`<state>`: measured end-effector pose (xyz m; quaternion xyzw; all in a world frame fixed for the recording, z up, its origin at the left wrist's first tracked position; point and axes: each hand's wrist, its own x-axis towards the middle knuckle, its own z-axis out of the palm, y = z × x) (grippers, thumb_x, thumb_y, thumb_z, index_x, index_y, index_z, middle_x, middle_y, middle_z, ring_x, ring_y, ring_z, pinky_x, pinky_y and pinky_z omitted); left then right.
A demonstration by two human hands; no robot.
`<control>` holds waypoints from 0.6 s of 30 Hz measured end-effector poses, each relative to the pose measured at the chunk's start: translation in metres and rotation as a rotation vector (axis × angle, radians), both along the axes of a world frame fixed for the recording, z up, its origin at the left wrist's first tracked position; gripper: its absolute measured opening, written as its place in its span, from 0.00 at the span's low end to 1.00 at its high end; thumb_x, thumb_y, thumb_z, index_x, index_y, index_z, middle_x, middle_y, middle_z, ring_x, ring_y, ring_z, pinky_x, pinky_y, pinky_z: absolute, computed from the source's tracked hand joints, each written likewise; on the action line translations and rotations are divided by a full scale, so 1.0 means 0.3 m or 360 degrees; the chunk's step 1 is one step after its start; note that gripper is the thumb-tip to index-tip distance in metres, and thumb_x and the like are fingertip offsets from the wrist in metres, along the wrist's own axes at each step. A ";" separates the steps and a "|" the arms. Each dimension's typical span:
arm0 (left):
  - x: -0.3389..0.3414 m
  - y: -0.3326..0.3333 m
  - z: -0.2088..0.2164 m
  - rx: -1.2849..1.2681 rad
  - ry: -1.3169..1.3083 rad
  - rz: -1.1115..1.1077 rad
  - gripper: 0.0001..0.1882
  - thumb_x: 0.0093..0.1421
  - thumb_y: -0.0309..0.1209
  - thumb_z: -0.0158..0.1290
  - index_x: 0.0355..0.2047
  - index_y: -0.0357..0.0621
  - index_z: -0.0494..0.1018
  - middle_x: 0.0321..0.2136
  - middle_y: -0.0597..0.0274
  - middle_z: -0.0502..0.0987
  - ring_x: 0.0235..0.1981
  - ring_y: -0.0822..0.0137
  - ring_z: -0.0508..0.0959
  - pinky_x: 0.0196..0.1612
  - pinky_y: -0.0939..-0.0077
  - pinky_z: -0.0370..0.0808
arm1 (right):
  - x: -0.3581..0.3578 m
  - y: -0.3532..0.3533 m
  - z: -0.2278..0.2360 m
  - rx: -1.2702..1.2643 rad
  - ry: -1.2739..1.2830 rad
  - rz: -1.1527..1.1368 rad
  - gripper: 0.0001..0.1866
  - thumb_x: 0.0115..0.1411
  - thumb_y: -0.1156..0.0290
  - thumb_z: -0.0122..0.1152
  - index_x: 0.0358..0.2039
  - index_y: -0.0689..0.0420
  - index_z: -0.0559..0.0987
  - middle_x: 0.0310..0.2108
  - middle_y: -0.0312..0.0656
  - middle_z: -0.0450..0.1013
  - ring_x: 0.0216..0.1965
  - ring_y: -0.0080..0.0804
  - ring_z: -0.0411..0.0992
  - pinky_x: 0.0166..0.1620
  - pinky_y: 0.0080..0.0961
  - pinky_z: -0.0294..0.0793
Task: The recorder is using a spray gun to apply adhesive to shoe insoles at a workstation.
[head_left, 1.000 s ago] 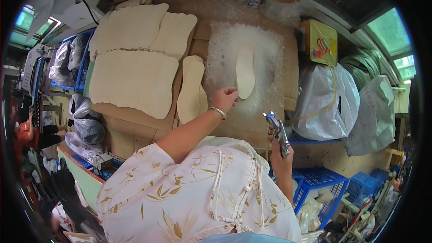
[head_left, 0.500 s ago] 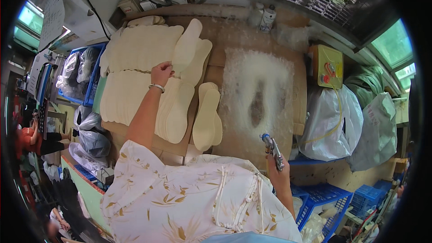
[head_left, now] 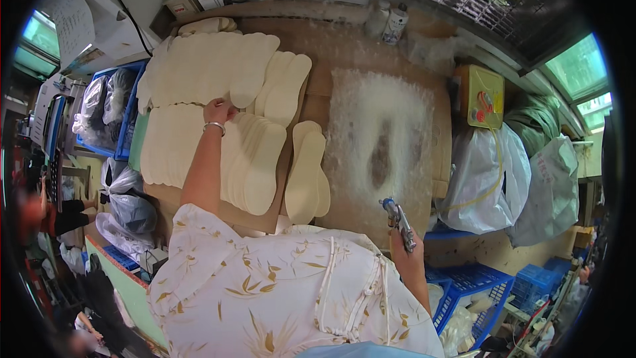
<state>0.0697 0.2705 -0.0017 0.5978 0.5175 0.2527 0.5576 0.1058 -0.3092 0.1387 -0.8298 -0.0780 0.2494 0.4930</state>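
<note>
One view, from my head, shows my left hand [head_left: 220, 111] at the lower end of a pale insole [head_left: 250, 69], with the fingers drawn close together; whether they pinch it or only touch it, I cannot tell. This insole lies a little slanted at the right part of the upper row [head_left: 192, 66], where many pieces overlap like tiles. Just below is the lower row [head_left: 179, 152], so near that my fingers are at its upper edge. If these faces are wet or sticky (I judge this only from the white patch [head_left: 351, 99]), a careless pull could drag the neighbouring pieces out of their order, or two faces could stick together.

My right hand [head_left: 409, 246] is closed around a spray gun [head_left: 400, 220], and its blue nozzle points toward the white patch. An accidental squeeze would spray there with no insole in place, and with the nozzle turned left, it could wet the overlapping pair [head_left: 305, 172] beside the patch. The yellow hose [head_left: 493, 179] runs from the yellow can [head_left: 483, 86] across a white bag [head_left: 464, 209]; if it catches there, I think a wide swing could tug the can.
</note>
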 end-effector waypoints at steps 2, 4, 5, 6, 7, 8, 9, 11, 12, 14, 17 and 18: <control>-0.059 0.045 -0.065 -0.0079 -0.0115 0.0059 0.13 0.56 0.25 0.55 0.40 0.29 0.73 0.30 0.49 0.79 0.24 0.64 0.81 0.27 0.75 0.82 | 0.003 0.035 0.031 -0.0018 -0.0048 0.0039 0.10 0.62 0.72 0.56 0.41 0.65 0.75 0.21 0.36 0.65 0.25 0.19 0.61 0.29 0.21 0.66; -0.070 -0.003 -0.043 0.0030 -0.0099 0.0153 0.12 0.59 0.26 0.53 0.41 0.29 0.74 0.32 0.53 0.79 0.25 0.67 0.81 0.26 0.77 0.81 | 0.015 0.039 0.018 -0.0010 -0.0079 0.0053 0.10 0.62 0.72 0.55 0.41 0.65 0.75 0.21 0.35 0.65 0.24 0.18 0.61 0.28 0.20 0.65; -0.065 -0.060 0.011 0.0161 -0.0049 0.0144 0.13 0.59 0.28 0.53 0.40 0.30 0.74 0.31 0.54 0.79 0.25 0.68 0.81 0.25 0.78 0.79 | 0.015 0.027 0.010 0.0011 -0.0121 0.0067 0.09 0.63 0.72 0.55 0.41 0.65 0.75 0.21 0.35 0.65 0.24 0.17 0.60 0.28 0.19 0.65; -0.066 -0.119 0.052 0.0292 -0.0005 0.0145 0.13 0.60 0.29 0.54 0.40 0.31 0.75 0.30 0.56 0.79 0.25 0.69 0.81 0.24 0.79 0.78 | 0.017 0.024 0.021 -0.0017 -0.0097 0.0066 0.09 0.63 0.72 0.55 0.41 0.65 0.75 0.21 0.35 0.65 0.24 0.17 0.60 0.28 0.19 0.65; -0.076 -0.187 0.064 0.0272 0.0019 0.0147 0.13 0.60 0.29 0.54 0.40 0.31 0.75 0.30 0.56 0.79 0.25 0.69 0.81 0.24 0.79 0.78 | 0.022 0.028 0.027 -0.0018 -0.0044 0.0049 0.10 0.63 0.72 0.55 0.41 0.64 0.75 0.21 0.34 0.65 0.25 0.17 0.60 0.28 0.19 0.65; -0.096 -0.271 0.069 0.0200 0.0001 -0.0076 0.13 0.60 0.31 0.54 0.40 0.32 0.75 0.30 0.56 0.79 0.24 0.69 0.81 0.24 0.80 0.77 | 0.026 0.022 0.029 -0.0020 0.0008 0.0032 0.10 0.63 0.72 0.56 0.41 0.64 0.75 0.21 0.34 0.65 0.25 0.17 0.61 0.28 0.19 0.65; -0.122 -0.357 0.074 0.0133 -0.0026 -0.0288 0.14 0.59 0.32 0.55 0.40 0.33 0.76 0.30 0.57 0.79 0.24 0.69 0.80 0.24 0.80 0.77 | 0.033 0.012 0.022 -0.0029 0.0046 0.0057 0.10 0.63 0.71 0.56 0.41 0.64 0.75 0.22 0.33 0.66 0.25 0.17 0.61 0.29 0.19 0.65; -0.195 -0.563 0.026 0.0161 0.0168 -0.0586 0.17 0.58 0.37 0.58 0.39 0.36 0.76 0.29 0.59 0.79 0.24 0.71 0.80 0.26 0.79 0.76 | 0.041 0.002 0.002 0.0000 0.0017 0.0104 0.11 0.63 0.71 0.56 0.42 0.64 0.75 0.22 0.33 0.66 0.25 0.17 0.61 0.29 0.19 0.65; -0.216 -0.675 0.018 0.0282 0.0490 -0.0751 0.23 0.53 0.42 0.62 0.43 0.37 0.75 0.30 0.57 0.79 0.28 0.67 0.80 0.32 0.74 0.77 | 0.041 -0.004 -0.004 0.0026 -0.0029 0.0124 0.11 0.62 0.71 0.57 0.42 0.64 0.75 0.22 0.33 0.66 0.25 0.17 0.61 0.29 0.19 0.66; -0.271 -0.866 -0.015 0.0495 0.0635 -0.0776 0.28 0.49 0.43 0.63 0.46 0.38 0.73 0.32 0.54 0.79 0.33 0.63 0.80 0.37 0.69 0.76 | 0.042 -0.016 -0.010 0.0006 -0.0032 0.0148 0.11 0.62 0.71 0.57 0.43 0.63 0.75 0.22 0.33 0.67 0.25 0.17 0.61 0.29 0.19 0.66; -0.362 -0.992 -0.150 0.0709 0.0944 -0.0798 0.29 0.48 0.40 0.63 0.48 0.39 0.71 0.35 0.52 0.80 0.37 0.61 0.80 0.39 0.67 0.75 | 0.048 -0.036 -0.032 0.0030 -0.0052 0.0198 0.12 0.62 0.71 0.57 0.44 0.63 0.75 0.22 0.34 0.67 0.25 0.18 0.62 0.30 0.19 0.66; -0.362 -1.012 -0.141 0.0708 0.0934 -0.0809 0.29 0.48 0.40 0.63 0.48 0.39 0.71 0.35 0.52 0.80 0.37 0.61 0.80 0.39 0.67 0.75 | 0.050 -0.055 -0.038 0.0049 -0.0061 0.0201 0.12 0.62 0.71 0.57 0.44 0.62 0.75 0.23 0.34 0.68 0.25 0.18 0.63 0.30 0.19 0.66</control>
